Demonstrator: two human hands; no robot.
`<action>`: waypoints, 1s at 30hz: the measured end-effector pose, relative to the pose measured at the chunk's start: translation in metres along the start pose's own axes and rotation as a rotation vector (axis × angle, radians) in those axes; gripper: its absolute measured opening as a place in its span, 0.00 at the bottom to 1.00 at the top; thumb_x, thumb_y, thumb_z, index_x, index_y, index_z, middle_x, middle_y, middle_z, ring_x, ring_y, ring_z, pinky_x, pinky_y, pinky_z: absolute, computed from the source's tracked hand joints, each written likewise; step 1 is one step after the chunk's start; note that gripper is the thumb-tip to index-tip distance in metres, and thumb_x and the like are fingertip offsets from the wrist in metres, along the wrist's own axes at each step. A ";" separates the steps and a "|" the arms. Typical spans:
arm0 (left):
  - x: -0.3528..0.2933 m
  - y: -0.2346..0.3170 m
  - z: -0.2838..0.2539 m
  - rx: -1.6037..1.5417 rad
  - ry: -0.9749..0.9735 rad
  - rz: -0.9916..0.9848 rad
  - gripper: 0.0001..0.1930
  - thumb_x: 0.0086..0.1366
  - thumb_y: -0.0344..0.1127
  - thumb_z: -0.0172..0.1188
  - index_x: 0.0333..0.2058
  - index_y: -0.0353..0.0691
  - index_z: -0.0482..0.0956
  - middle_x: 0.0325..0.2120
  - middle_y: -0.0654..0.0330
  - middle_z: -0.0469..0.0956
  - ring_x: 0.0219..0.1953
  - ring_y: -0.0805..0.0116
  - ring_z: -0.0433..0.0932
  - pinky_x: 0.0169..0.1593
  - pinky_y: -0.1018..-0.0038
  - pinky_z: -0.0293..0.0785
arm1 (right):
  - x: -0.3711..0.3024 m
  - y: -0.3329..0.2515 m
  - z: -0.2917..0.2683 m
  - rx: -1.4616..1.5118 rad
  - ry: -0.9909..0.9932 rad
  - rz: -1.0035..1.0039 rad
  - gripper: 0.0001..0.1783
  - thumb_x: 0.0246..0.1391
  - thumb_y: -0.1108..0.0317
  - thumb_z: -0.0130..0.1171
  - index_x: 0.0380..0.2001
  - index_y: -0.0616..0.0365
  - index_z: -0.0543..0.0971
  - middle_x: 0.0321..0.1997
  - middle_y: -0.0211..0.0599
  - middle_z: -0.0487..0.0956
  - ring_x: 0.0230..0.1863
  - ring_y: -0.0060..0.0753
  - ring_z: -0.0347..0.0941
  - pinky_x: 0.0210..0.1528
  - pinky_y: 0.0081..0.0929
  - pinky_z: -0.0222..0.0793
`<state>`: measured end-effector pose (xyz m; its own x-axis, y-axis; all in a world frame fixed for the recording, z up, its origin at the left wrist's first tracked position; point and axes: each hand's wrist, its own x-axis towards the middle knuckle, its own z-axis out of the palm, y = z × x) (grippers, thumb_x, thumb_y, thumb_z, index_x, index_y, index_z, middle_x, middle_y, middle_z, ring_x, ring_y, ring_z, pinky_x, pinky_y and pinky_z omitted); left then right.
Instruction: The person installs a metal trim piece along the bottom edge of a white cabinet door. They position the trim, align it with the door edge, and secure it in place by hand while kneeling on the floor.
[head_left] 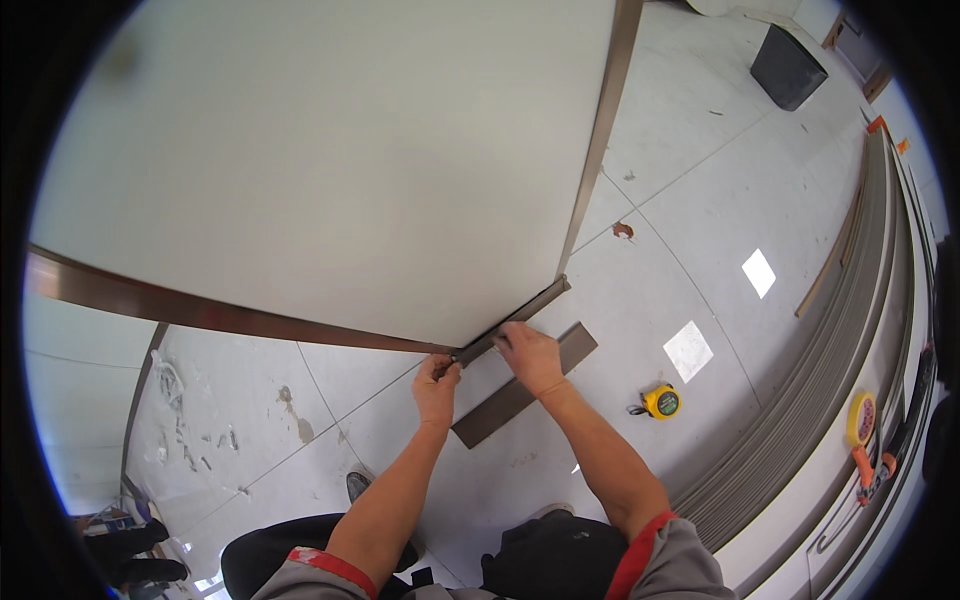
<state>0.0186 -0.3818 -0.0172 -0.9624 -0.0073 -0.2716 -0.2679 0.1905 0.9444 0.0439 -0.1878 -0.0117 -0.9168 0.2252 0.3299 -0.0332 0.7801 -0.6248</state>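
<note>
A large pale panel with brown metallic edging rises in front of me. Along its lower end edge runs a narrow dark brown trim strip. The fingers of my left hand are closed in a pinch at the strip's near end, by the panel's corner. Farther along, my right hand has its fingers curled onto the same strip; the fingertips are partly blurred. Beneath my right wrist a short, flat grey-brown board lies on the floor.
A yellow tape measure rests on the tiled floor to the right. Long grey-brown strips are stacked along the right side, near a yellow tape roll and an orange-handled tool. A black bin stands at the far right.
</note>
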 end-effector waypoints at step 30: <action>0.000 -0.002 0.001 0.068 0.050 0.010 0.08 0.60 0.28 0.66 0.36 0.33 0.80 0.29 0.63 0.80 0.31 0.75 0.75 0.39 0.76 0.74 | 0.038 0.072 -0.031 0.264 0.315 0.464 0.15 0.55 0.72 0.63 0.47 0.60 0.81 0.45 0.45 0.81 0.42 0.44 0.80 0.49 0.34 0.75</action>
<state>0.0191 -0.3815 -0.0190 -0.9664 -0.0533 -0.2513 -0.2565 0.2574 0.9316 0.0189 -0.1053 -0.0219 -0.6988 0.6995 0.1496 0.2065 0.3976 -0.8940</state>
